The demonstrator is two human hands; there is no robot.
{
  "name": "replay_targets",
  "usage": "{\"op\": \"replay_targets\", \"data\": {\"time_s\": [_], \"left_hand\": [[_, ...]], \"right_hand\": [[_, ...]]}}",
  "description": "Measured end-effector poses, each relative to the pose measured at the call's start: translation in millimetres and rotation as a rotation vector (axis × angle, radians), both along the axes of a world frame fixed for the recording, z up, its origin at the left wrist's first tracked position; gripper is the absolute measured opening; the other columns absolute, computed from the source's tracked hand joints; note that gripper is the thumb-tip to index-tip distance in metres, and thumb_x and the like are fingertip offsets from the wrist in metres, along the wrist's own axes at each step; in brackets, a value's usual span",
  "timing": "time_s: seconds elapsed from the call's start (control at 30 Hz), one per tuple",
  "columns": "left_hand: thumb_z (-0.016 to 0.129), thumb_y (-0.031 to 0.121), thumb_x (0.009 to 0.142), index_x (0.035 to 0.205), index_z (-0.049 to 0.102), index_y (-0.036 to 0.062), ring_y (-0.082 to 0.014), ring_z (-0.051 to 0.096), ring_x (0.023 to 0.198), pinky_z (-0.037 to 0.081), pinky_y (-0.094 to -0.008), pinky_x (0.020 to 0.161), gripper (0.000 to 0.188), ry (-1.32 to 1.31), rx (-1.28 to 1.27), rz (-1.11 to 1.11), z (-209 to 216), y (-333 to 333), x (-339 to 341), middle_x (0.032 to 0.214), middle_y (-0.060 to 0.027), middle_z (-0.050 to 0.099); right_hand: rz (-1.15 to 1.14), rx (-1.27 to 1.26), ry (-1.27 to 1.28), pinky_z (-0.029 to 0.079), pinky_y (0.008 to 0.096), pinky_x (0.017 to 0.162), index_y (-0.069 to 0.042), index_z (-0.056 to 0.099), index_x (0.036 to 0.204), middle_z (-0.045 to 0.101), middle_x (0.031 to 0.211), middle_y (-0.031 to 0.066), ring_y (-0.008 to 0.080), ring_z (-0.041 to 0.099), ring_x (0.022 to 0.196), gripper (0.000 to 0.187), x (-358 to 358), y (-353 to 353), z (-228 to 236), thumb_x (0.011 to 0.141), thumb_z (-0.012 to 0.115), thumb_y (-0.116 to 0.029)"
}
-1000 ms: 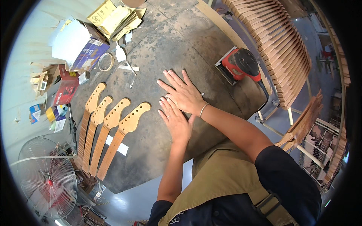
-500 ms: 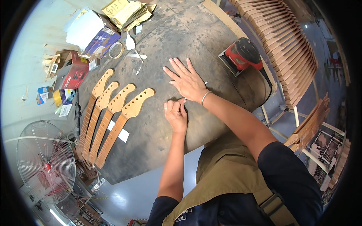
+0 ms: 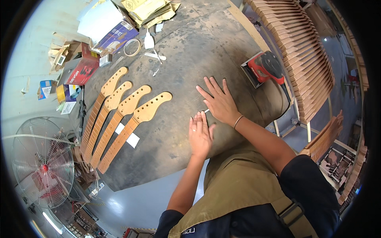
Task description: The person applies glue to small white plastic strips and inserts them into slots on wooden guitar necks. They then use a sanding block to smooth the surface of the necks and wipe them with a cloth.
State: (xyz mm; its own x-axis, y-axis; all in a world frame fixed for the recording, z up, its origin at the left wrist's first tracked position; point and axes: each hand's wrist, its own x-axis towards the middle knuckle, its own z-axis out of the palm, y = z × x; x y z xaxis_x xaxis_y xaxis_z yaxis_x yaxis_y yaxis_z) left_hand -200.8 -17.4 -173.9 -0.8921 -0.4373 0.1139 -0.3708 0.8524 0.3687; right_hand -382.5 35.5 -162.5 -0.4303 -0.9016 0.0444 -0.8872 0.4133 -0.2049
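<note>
My right hand [image 3: 223, 104] lies palm down on the dark worktable [image 3: 174, 154], fingers spread. My left hand [image 3: 201, 137] is just nearer and to the left, its fingers stretched out side by side and its thumb apart. A thin white stick [image 3: 206, 110] shows between the left fingertips and the edge of the right hand. How much of it lies beneath the right palm is hidden. Left of my hands, several guitar necks [image 3: 145, 113] lie side by side, with drilled headstocks pointing away from me. A white paper [image 3: 133, 140] shows partly under the necks.
A red and black power sander [image 3: 265, 68] with a cord stands at the right. Beyond it is a rack of wooden necks [image 3: 301, 51]. A tape roll [image 3: 132, 47], a white bottle [image 3: 149, 41], boxes [image 3: 117, 36] and yellow paper packs [image 3: 149, 10] lie far left. A fan [image 3: 44, 166] stands left.
Both hands have shifted right and nearer in the picture. My left hand has gone from a pinch to straightened fingers. The white stick now shows between the hands; the whole view has shifted slightly.
</note>
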Motion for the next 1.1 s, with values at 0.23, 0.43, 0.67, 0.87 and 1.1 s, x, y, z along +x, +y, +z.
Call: {"op": "replay_targets", "data": {"time_s": [0.23, 0.43, 0.67, 0.87, 1.1], "left_hand": [[0.071, 0.055, 0.098, 0.158, 0.037, -0.0137, -0.0450, 0.040, 0.153, 0.033, -0.0535, 0.126, 0.097, -0.092, 0.120, 0.080, 13, 10, -12, 0.164, -0.0306, 0.040], [0.067, 0.054, 0.101, 0.161, 0.036, -0.0108, -0.0410, 0.035, 0.157, 0.031, -0.0489, 0.129, 0.094, -0.096, 0.108, 0.108, 8, 1, -18, 0.168, -0.0271, 0.037], [0.066, 0.050, 0.101, 0.163, 0.034, -0.0088, -0.0388, 0.031, 0.160, 0.028, -0.0488, 0.131, 0.091, -0.127, 0.018, 0.159, 1, -5, -31, 0.171, -0.0241, 0.035], [0.077, 0.020, 0.096, 0.145, 0.062, -0.0040, -0.0428, 0.054, 0.140, 0.045, -0.0495, 0.118, 0.057, 0.115, -0.072, 0.153, -12, -28, -34, 0.148, -0.0241, 0.059], [0.086, 0.003, 0.079, 0.103, 0.083, 0.0068, -0.0290, 0.058, 0.093, 0.049, -0.0418, 0.084, 0.024, 0.352, 0.253, 0.295, -2, -42, -47, 0.098, -0.0086, 0.068]], "right_hand": [[-0.007, 0.032, -0.030, 0.020, 0.0679, 0.127, -0.022, 0.035, 0.170, 0.026, 0.176, 0.0179, 0.0366, 0.027, 0.162, 0.066, -4, -17, -3, 0.108, 0.057, -0.031], [-0.002, -0.005, -0.030, 0.017, 0.0684, 0.127, -0.022, 0.032, 0.171, 0.024, 0.177, 0.0181, 0.0362, 0.024, 0.163, 0.067, -13, -30, -6, 0.110, 0.055, -0.033], [-0.005, -0.049, 0.022, 0.015, 0.0674, 0.128, -0.021, 0.034, 0.170, 0.026, 0.176, 0.0188, 0.0339, 0.021, 0.164, 0.064, -21, -43, -9, 0.110, 0.054, -0.036], [0.002, 0.010, 0.021, 0.012, 0.0678, 0.129, -0.022, 0.026, 0.173, 0.019, 0.178, 0.0188, 0.0346, 0.017, 0.165, 0.067, -27, -49, -12, 0.112, 0.049, -0.039], [0.006, -0.059, 0.041, 0.011, 0.0666, 0.129, -0.020, 0.032, 0.171, 0.023, 0.177, 0.0181, 0.0324, 0.016, 0.166, 0.065, -29, -52, -15, 0.111, 0.050, -0.040]]}}
